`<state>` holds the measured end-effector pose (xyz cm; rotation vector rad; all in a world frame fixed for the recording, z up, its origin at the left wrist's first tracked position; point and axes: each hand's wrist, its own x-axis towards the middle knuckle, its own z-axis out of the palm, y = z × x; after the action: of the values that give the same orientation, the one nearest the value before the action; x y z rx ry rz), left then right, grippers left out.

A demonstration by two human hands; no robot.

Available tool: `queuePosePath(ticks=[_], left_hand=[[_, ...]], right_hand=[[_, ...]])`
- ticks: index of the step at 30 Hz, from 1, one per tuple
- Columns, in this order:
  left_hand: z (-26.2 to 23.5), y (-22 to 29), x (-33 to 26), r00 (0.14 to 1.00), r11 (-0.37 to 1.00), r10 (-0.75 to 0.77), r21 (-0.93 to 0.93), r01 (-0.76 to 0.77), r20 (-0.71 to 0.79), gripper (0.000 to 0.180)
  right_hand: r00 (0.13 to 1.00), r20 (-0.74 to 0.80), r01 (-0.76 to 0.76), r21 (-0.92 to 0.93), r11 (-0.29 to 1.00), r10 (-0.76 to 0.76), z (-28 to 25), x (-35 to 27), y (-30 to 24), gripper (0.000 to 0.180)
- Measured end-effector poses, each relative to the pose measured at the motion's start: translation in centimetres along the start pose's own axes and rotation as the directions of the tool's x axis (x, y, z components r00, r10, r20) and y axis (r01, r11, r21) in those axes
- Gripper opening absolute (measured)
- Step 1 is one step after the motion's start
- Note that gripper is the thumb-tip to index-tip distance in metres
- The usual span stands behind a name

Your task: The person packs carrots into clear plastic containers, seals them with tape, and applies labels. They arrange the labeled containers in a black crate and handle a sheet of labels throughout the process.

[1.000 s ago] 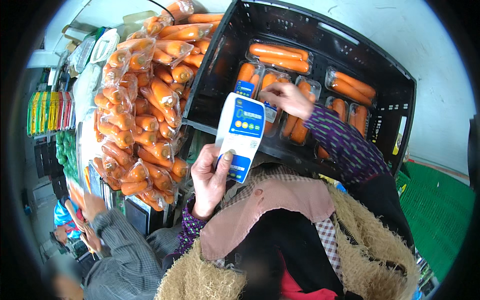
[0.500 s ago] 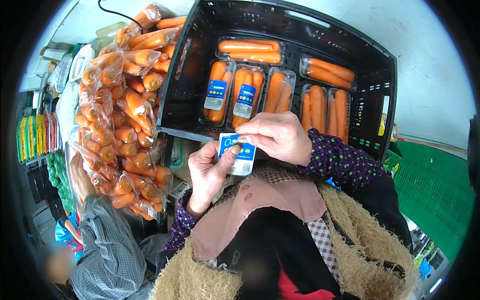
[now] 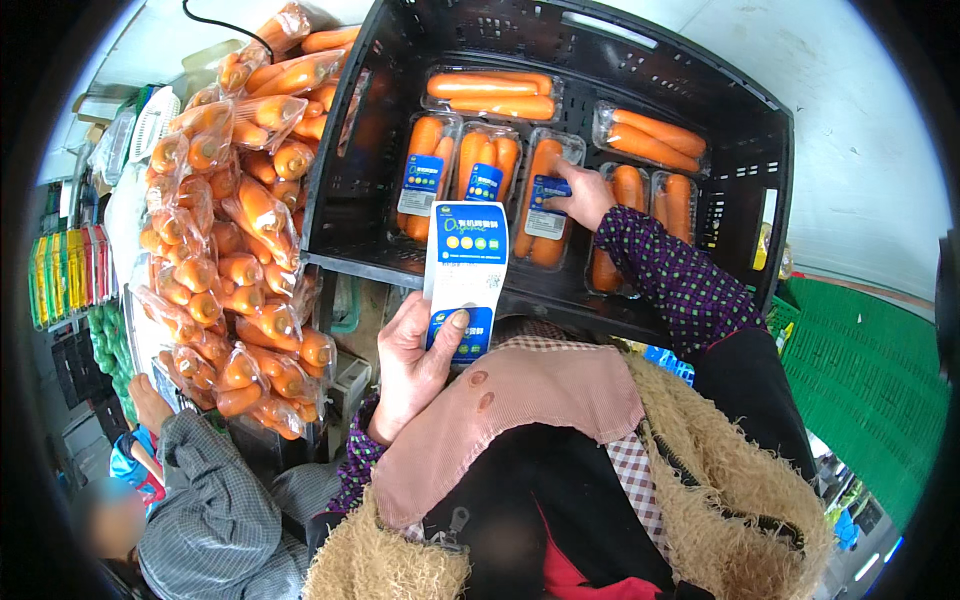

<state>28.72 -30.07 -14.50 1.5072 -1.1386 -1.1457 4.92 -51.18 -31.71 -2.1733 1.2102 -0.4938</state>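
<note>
My left hand (image 3: 414, 347) pinches a strip of blue and white sticker labels (image 3: 470, 250) between thumb and fingers, in front of the black crate (image 3: 345, 250). Inside the crate, my right hand (image 3: 585, 196) has its fingertips closed at the right edge of a blue and white label (image 3: 547, 200). That label lies across the middle of a clear-wrapped pack of carrots (image 3: 545, 243). To its left, another carrot pack (image 3: 424, 132) and its neighbour carry the same kind of label. The label strip partly covers the neighbour. No labels show on the packs to the right.
Bagged carrots (image 3: 255, 270) are heaped left of the crate. Beside them a co-worker in a grey checked sleeve (image 3: 215, 480) has a hand (image 3: 150, 402) at the heap's edge. More carrot packs (image 3: 655, 138) lie in the crate's right part. A green slatted panel (image 3: 865, 370) stands at the right.
My right hand has moved from the labels at my left hand up to the middle carrot pack, where a label now lies. More of the strip shows. The co-worker's hand has shifted down.
</note>
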Motion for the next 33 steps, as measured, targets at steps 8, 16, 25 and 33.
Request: queuePosePath(ticks=[8,16,25,33], left_hand=[[0.4,1.9,1.4,0.985,0.968,0.088,0.219,-0.12,0.15,0.023],[1.9,1.8,3.6,0.932,0.882,0.321,0.304,-0.359,0.17,0.028],[3.7,2.0,5.3,0.89,0.84,0.441,0.297,-0.454,0.113,0.034],[4.0,2.4,5.5,0.943,0.926,0.286,0.204,-0.317,0.167,0.017]], right_hand=[[0.94,0.329,-0.172,0.694,0.699,-0.095,-9.9,-1.0,-13.5,0.036],[0.977,-0.004,0.174,0.581,0.795,-0.212,-9.7,-3.6,-15.3,0.031],[0.965,0.235,-0.088,0.714,0.694,-0.12,-10.6,-4.4,-15.5,0.027],[0.957,-0.078,0.28,0.495,0.823,-0.278,-11.3,-5.1,-15.4,0.023]])
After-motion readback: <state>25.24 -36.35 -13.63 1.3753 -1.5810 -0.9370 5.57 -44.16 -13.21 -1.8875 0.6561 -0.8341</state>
